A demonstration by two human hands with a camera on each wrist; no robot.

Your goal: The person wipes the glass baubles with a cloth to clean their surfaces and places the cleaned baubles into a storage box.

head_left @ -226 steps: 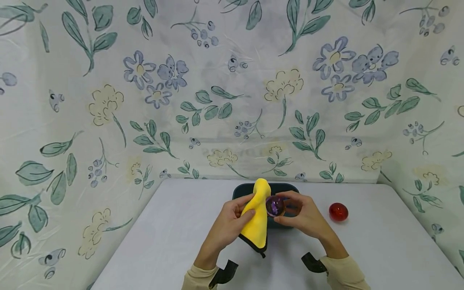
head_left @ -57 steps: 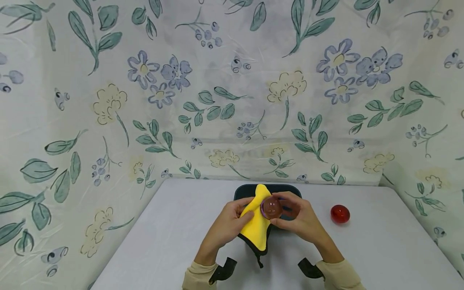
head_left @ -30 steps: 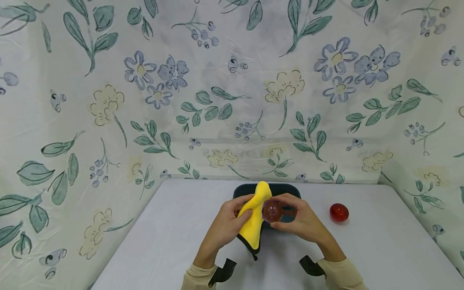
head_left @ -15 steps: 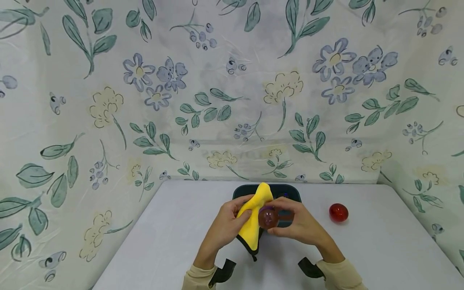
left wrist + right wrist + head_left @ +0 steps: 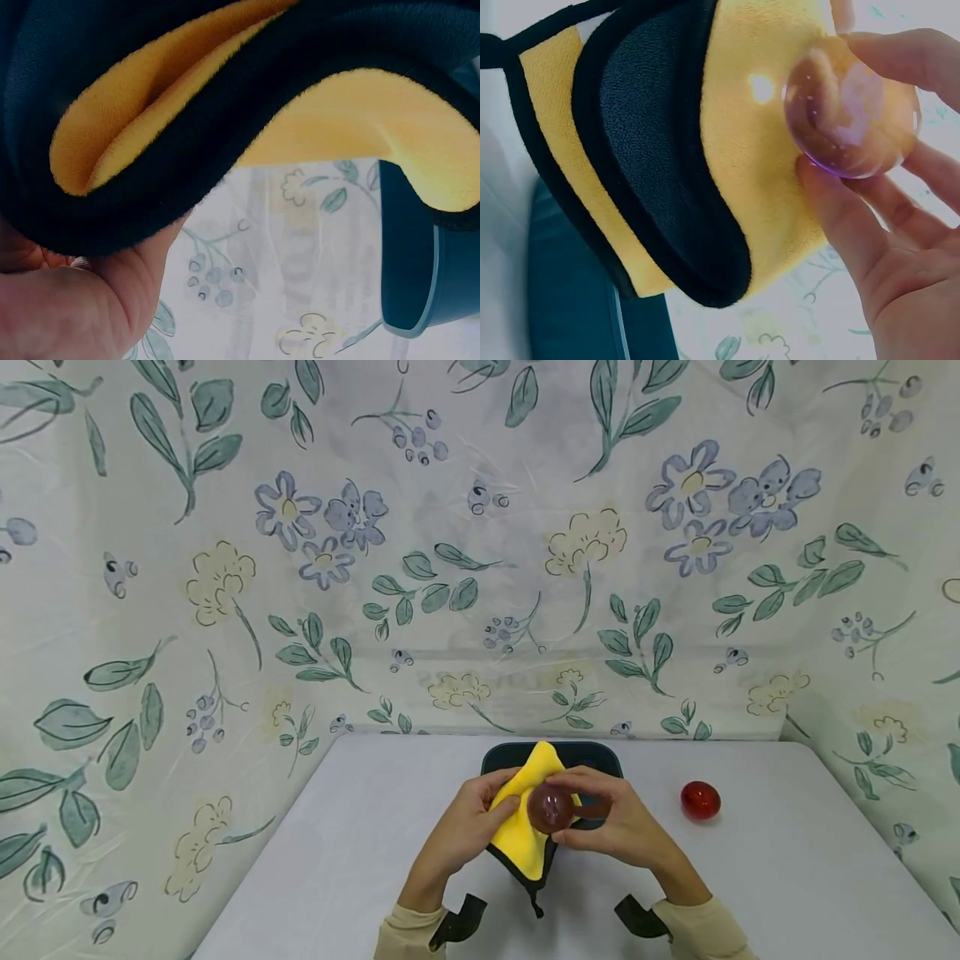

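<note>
While the left hand [image 5: 467, 827] is gripping the yellow cloth [image 5: 523, 847], the right hand [image 5: 624, 825] is pinching the transparent ball [image 5: 551, 808], positioning it between both hands, before the cloth.

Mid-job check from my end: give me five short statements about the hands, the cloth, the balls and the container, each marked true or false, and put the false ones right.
1. The left hand holds the yellow cloth. True.
2. The right hand holds nothing. False: it holds a see-through ball between thumb and fingers.
3. The red ball lies inside the dark container. False: it lies on the table, to the right of the container.
4. The yellow cloth has a dark edging. True.
5. The dark container stands nearer the person than the hands do. False: it stands beyond the hands, toward the far edge of the table.
</note>
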